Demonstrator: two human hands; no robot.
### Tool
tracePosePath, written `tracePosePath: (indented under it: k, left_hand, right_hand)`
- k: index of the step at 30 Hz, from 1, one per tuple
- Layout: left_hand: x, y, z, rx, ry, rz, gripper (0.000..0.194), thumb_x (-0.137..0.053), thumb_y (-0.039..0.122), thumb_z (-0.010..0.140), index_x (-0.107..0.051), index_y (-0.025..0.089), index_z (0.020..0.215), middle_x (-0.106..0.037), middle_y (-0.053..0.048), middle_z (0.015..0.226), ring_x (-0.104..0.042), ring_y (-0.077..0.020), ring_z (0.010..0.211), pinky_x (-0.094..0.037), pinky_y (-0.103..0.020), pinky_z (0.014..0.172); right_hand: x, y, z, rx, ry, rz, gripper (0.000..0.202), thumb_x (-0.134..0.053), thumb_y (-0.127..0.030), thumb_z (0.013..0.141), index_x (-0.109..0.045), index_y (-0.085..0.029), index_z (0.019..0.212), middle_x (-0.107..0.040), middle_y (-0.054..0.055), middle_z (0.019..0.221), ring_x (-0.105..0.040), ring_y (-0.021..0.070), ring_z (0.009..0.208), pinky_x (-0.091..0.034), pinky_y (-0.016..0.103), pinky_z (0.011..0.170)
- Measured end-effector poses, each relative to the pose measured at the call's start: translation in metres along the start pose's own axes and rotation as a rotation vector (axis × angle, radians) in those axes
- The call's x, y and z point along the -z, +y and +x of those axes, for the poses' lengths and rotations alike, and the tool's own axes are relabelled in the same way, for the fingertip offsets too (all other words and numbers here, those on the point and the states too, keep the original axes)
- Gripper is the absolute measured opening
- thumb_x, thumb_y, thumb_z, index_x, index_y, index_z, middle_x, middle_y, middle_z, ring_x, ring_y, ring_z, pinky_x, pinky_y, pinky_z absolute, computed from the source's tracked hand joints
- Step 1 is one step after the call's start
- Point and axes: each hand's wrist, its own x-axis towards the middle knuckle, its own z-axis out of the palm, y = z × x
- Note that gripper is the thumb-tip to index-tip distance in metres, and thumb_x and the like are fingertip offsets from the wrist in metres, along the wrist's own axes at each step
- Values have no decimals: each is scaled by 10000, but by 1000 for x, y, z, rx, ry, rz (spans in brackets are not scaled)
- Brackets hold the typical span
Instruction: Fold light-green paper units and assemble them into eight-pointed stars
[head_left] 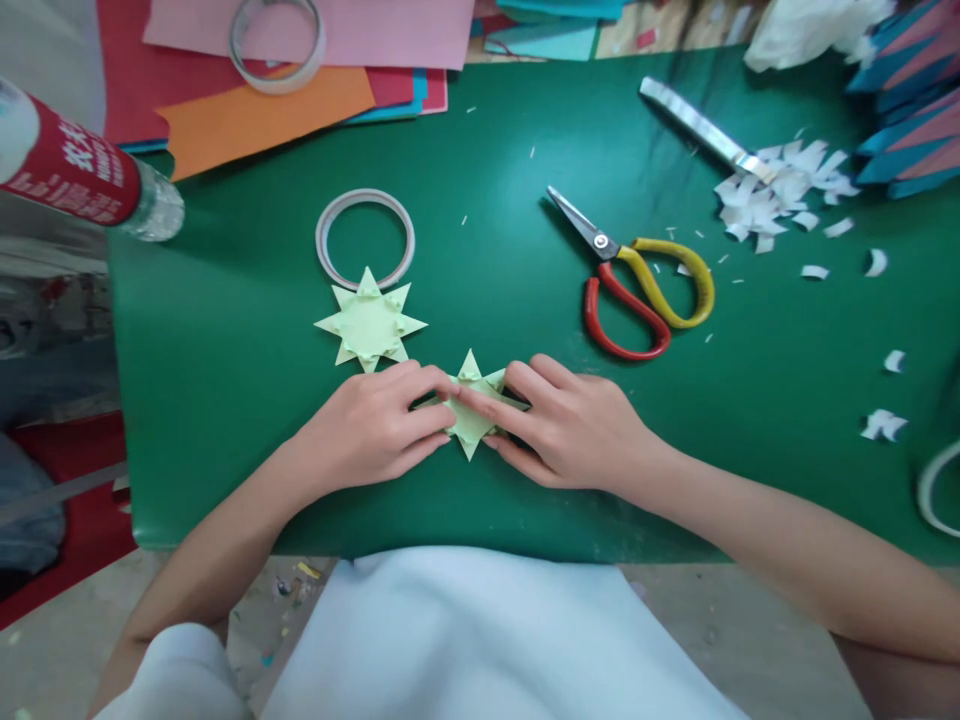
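Note:
A light green paper star (470,425) lies on the table between my hands, small folded bits showing near its points. My left hand (379,425) grips its left side, thumb and fingers drawn together at the edge. From the other side, my right hand (566,415) stretches its index finger across the star to meet my left fingertips, while its thumb and other fingers hold the right edge. Up and to the left rests a second light green paper star (369,322), touching a roll of tape (322,235). Fingers hide parts of the held star.
Scissors (619,265) with red and yellow handles lie at right of centre. Beyond them are a metal strip-like tool (697,125) and white paper scraps (787,190). A bottle (82,165), coloured paper (270,115) and another tape roll (315,60) occupy the upper left.

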Motion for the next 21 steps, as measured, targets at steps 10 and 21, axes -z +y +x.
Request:
tracePosePath:
  k: [10, 21]
  left_hand:
    - [-9, -4, -3, -244, 147, 192, 79, -575, 137, 904, -625, 198, 897, -711, -10, 1037, -610, -163, 897, -441, -312, 681]
    - [-11, 5, 2, -197, 152, 175, 216, -538, 102, 916, -635, 238, 1052, -734, -12, 993, -675, -131, 858, -486, -278, 682]
  right_hand:
    - [-4, 2, 0, 71, 216, -11, 149, -581, -325, 891, -633, -212, 973, -515, 22, 756, -378, 137, 675, -234, 274, 518]
    - [-5, 2, -2, 49, 275, 37, 141, -600, -254, 869, -604, -185, 746, -550, 50, 788, -408, 154, 703, -371, 306, 613]
